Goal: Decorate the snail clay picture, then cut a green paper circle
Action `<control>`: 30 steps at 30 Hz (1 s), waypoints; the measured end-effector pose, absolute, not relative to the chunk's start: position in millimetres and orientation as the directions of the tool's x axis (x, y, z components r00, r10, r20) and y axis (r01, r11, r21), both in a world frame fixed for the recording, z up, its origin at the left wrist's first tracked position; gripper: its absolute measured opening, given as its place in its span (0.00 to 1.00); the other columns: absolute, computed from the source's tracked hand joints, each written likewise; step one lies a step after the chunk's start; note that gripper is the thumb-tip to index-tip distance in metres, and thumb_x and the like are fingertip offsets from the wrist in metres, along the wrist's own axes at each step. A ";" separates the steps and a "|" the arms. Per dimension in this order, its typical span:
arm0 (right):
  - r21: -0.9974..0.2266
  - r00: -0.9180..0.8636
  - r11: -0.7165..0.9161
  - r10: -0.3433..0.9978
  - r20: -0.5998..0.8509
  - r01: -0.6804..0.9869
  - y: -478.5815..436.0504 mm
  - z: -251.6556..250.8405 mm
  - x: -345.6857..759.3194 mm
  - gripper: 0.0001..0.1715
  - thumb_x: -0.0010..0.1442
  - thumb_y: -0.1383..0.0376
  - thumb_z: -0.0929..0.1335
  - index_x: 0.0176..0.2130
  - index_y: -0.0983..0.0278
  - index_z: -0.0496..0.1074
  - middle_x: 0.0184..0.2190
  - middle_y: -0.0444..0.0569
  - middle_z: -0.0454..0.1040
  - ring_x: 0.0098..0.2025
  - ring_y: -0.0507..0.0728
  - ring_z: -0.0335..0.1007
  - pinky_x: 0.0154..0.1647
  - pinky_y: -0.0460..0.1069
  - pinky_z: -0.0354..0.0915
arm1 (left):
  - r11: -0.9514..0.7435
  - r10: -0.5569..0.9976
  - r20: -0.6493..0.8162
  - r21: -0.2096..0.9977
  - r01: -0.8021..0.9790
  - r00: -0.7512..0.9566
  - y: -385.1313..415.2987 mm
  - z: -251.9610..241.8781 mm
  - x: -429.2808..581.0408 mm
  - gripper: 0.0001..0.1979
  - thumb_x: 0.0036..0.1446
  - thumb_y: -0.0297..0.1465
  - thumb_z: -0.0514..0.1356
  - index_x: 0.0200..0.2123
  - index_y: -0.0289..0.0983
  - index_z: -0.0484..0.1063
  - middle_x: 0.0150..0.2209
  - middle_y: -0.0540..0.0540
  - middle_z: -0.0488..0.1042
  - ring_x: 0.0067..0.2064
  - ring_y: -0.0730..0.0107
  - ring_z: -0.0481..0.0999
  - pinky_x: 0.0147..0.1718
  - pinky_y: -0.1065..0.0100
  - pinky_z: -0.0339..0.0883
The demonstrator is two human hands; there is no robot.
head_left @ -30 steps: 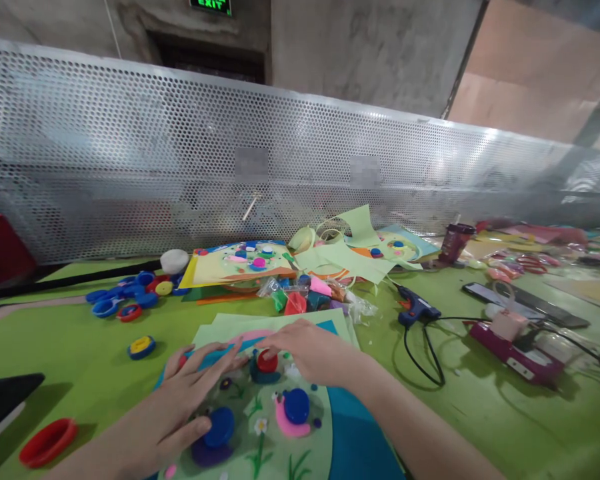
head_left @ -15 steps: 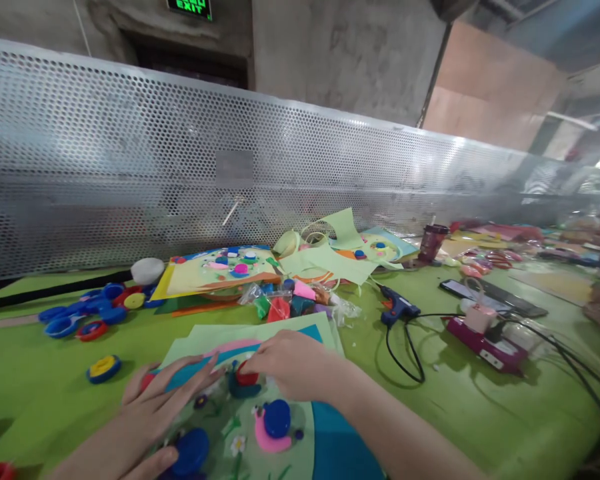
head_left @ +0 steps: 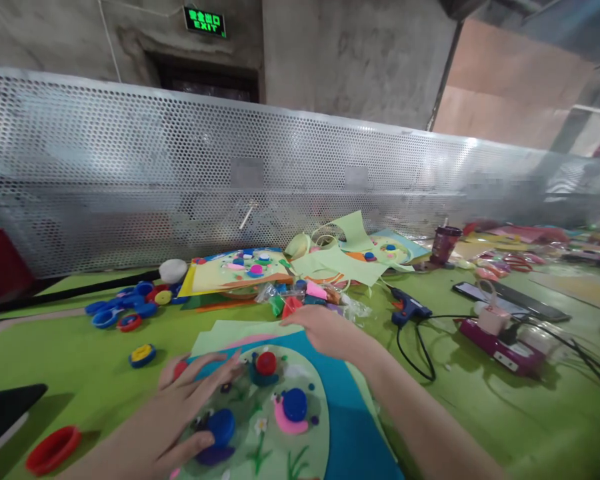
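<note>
My left hand (head_left: 180, 407) lies flat with fingers spread on a felt collage (head_left: 275, 413), a light green rounded panel on blue felt with bottle-cap snails. Its thumb touches a blue cap (head_left: 221, 427). A red cap on a teal snail (head_left: 265, 365) sits just past the fingertips, and a pink snail with a blue cap (head_left: 293, 410) lies to the right. My right hand (head_left: 325, 330) rests palm down at the far edge of the blue felt, fingers together and stretched left, close to a pile of small clay bags (head_left: 300, 300). Neither hand holds anything.
Loose blue, red and yellow caps (head_left: 125, 307) lie at the left, a red ring (head_left: 50, 450) at the front left. A blue glue gun (head_left: 410, 308) with black cord, a purple device (head_left: 500, 340) and a phone (head_left: 510, 300) sit to the right. A perforated metal screen (head_left: 230, 173) stands behind.
My right hand left the red cap on the teal snail and moved away, up and right, to the far edge of the blue felt. The left hand stays flat.
</note>
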State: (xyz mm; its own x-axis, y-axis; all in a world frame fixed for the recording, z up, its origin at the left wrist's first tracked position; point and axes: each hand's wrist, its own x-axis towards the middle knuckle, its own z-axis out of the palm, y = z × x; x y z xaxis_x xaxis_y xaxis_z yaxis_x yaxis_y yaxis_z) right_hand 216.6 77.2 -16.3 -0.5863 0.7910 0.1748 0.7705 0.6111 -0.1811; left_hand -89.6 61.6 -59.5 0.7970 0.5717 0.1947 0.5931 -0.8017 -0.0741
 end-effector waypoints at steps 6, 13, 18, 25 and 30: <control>-0.158 -0.431 0.454 0.888 0.161 0.877 87.4 -25.6 233.7 0.13 0.62 0.66 0.64 0.47 0.66 0.68 0.45 0.51 0.71 0.43 0.57 0.70 0.41 0.56 0.68 | -0.764 0.639 0.148 0.017 0.644 0.754 55.1 -59.9 -84.6 0.35 0.59 0.48 0.47 0.63 0.50 0.29 0.62 0.48 0.56 0.62 0.50 0.55 0.54 0.50 0.55; -0.162 -0.504 0.535 0.841 0.198 0.829 84.4 -35.2 215.1 0.20 0.59 0.78 0.60 0.48 0.66 0.70 0.49 0.53 0.71 0.53 0.59 0.62 0.53 0.56 0.59 | -0.712 0.699 0.203 0.114 0.693 0.685 55.4 -58.8 -77.9 0.29 0.62 0.46 0.40 0.63 0.47 0.33 0.57 0.43 0.65 0.61 0.53 0.56 0.56 0.44 0.44; -0.193 -0.552 0.575 0.818 0.163 0.795 82.5 -41.1 209.7 0.20 0.59 0.78 0.59 0.46 0.65 0.71 0.45 0.52 0.74 0.49 0.56 0.67 0.49 0.51 0.63 | -0.595 0.801 0.152 0.105 0.797 0.579 62.5 -42.6 -81.0 0.28 0.62 0.42 0.44 0.63 0.44 0.42 0.56 0.42 0.66 0.59 0.53 0.61 0.54 0.48 0.53; -0.218 -0.510 0.525 0.851 0.123 0.823 82.4 -45.2 211.6 0.12 0.62 0.64 0.64 0.46 0.66 0.69 0.47 0.51 0.70 0.48 0.59 0.67 0.48 0.60 0.64 | -0.518 0.855 0.142 0.177 0.837 0.499 72.9 -45.1 -84.1 0.23 0.61 0.33 0.44 0.60 0.41 0.54 0.46 0.44 0.75 0.50 0.58 0.70 0.52 0.53 0.53; -0.265 -0.440 0.448 0.893 0.093 0.854 81.6 -42.4 210.7 0.12 0.62 0.63 0.64 0.44 0.66 0.69 0.45 0.50 0.71 0.46 0.58 0.68 0.45 0.58 0.66 | -0.503 0.864 0.151 0.200 0.841 0.481 72.9 -43.2 -79.6 0.22 0.60 0.30 0.43 0.57 0.40 0.58 0.45 0.45 0.76 0.48 0.60 0.71 0.51 0.55 0.55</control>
